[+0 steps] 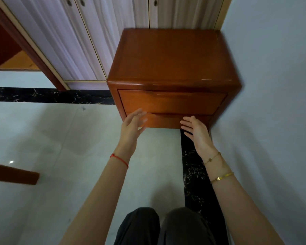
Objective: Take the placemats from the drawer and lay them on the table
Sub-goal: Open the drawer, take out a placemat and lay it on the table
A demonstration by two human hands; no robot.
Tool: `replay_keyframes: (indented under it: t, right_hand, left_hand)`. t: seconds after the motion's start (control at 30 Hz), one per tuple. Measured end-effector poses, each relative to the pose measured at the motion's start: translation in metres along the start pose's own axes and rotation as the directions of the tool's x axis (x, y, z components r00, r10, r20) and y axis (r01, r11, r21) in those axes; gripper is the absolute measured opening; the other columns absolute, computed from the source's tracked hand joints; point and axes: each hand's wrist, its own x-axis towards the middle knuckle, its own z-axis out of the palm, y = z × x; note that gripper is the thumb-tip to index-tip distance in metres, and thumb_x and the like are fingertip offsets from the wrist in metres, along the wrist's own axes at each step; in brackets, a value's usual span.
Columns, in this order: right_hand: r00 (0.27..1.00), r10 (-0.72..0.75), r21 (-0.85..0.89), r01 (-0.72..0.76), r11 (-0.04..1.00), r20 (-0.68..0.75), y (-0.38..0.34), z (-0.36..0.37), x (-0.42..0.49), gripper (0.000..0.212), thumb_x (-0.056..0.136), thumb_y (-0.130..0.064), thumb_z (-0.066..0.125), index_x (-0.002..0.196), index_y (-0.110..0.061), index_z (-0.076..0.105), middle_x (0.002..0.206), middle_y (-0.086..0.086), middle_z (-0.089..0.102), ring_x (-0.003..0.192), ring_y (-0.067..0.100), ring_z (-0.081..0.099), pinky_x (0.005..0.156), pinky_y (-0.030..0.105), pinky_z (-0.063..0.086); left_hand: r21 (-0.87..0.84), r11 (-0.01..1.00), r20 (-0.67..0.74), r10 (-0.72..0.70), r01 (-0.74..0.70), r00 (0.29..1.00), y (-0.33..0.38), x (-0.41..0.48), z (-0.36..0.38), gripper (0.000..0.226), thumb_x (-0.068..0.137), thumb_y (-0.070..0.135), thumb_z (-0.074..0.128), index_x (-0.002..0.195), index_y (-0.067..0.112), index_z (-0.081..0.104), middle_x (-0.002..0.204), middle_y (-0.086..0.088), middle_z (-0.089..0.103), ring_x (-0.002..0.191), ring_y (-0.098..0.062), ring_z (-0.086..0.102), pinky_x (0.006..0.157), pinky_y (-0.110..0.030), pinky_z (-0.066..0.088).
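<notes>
A reddish wooden nightstand (173,57) stands against the wall ahead. Its upper drawer (171,101) and lower drawer (166,120) both look closed. No placemats are visible. My left hand (132,128) is blurred, fingers straight, in front of the left end of the lower drawer. My right hand (196,131) is held out with fingers straight, palm turned left, in front of the right end of that drawer. Both hands hold nothing. Whether either touches the drawer front I cannot tell.
A white wardrobe (88,38) stands behind and left of the nightstand. A pale wall (276,85) runs along the right. A wooden edge (12,175) juts in at lower left over the glossy tiled floor. My knees (164,227) show at the bottom.
</notes>
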Motion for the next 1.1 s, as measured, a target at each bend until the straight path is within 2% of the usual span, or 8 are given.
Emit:
replay_keyframes:
  t: [0.13,0.2,0.37,0.63,0.77,0.93,1.03,1.1]
  right_hand:
    - [0.998,0.068,0.057,-0.069,0.996,0.007,0.04,0.008,0.044,0.044,0.106,-0.032,0.032,0.134,-0.004,0.053,0.134,0.014,0.058,0.123,0.027,0.055,0.101,0.035,0.044]
    - [0.994,0.109,0.074,-0.11,0.991,0.013,0.054,0.012,0.063,0.045,0.106,-0.032,0.032,0.136,-0.004,0.051,0.135,0.014,0.057,0.125,0.027,0.054,0.1,0.036,0.044]
    - [0.986,0.169,0.108,-0.167,0.98,-0.011,0.069,0.023,0.099,0.047,0.105,-0.032,0.033,0.142,-0.003,0.042,0.139,0.015,0.055,0.124,0.027,0.056,0.107,0.039,0.044]
    - [0.967,0.253,0.263,-0.236,0.935,-0.031,0.071,0.042,0.137,0.048,0.105,-0.026,0.036,0.149,-0.008,0.031,0.143,0.018,0.05,0.123,0.032,0.056,0.104,0.042,0.047]
    - [0.962,0.272,0.311,-0.248,0.918,-0.036,0.072,0.044,0.152,0.046,0.105,-0.021,0.032,0.151,-0.013,0.03,0.143,0.018,0.049,0.123,0.032,0.056,0.104,0.042,0.047]
    - [0.964,0.266,0.379,-0.255,0.89,0.022,0.073,0.042,0.167,0.047,0.106,-0.023,0.031,0.149,-0.003,0.032,0.143,0.019,0.05,0.129,0.032,0.051,0.105,0.041,0.043]
    - [0.963,0.269,0.369,-0.26,0.892,0.026,0.069,0.043,0.17,0.046,0.105,-0.024,0.033,0.146,-0.001,0.036,0.14,0.017,0.053,0.128,0.031,0.052,0.1,0.04,0.045]
    - [0.958,0.285,0.376,-0.269,0.887,0.013,0.068,0.044,0.173,0.047,0.104,-0.024,0.036,0.147,-0.004,0.035,0.141,0.017,0.052,0.128,0.032,0.052,0.099,0.041,0.046]
  left_hand:
    - [-0.044,0.994,0.044,-0.096,0.098,0.994,-0.05,0.048,0.006,0.02,0.102,0.024,0.053,0.121,0.019,0.058,0.126,-0.004,0.063,0.122,-0.026,0.059,0.107,-0.043,0.048]
    - [-0.058,0.987,0.044,-0.147,0.149,0.988,-0.07,0.069,0.012,0.033,0.102,0.022,0.054,0.132,0.009,0.054,0.124,-0.006,0.062,0.118,-0.027,0.06,0.104,-0.043,0.05]
    - [-0.101,0.947,0.074,-0.3,0.306,0.951,-0.095,0.103,0.03,0.05,0.102,0.018,0.055,0.148,0.006,0.04,0.146,-0.013,0.049,0.119,-0.03,0.058,0.095,-0.043,0.052]
    - [-0.046,0.947,0.1,-0.313,0.318,0.945,-0.106,0.139,0.036,0.051,0.1,0.017,0.058,0.147,0.009,0.04,0.147,-0.012,0.047,0.132,-0.028,0.048,0.106,-0.047,0.048]
    - [-0.011,0.946,0.12,-0.321,0.325,0.939,-0.107,0.154,0.039,0.047,0.1,0.019,0.058,0.144,0.009,0.046,0.146,-0.011,0.05,0.126,-0.027,0.05,0.1,-0.043,0.049]
    - [-0.019,0.945,0.131,-0.323,0.328,0.937,-0.114,0.168,0.044,0.044,0.102,0.017,0.052,0.144,0.008,0.046,0.147,-0.009,0.049,0.139,-0.028,0.044,0.1,-0.041,0.043]
    - [-0.017,0.941,0.169,-0.332,0.339,0.928,-0.118,0.17,0.048,0.042,0.102,0.018,0.05,0.142,0.008,0.045,0.144,-0.008,0.054,0.134,-0.026,0.048,0.103,-0.042,0.042]
    - [-0.016,0.937,0.176,-0.341,0.349,0.924,-0.118,0.17,0.052,0.041,0.102,0.021,0.05,0.141,0.009,0.047,0.138,-0.007,0.055,0.118,-0.022,0.055,0.1,-0.041,0.043]
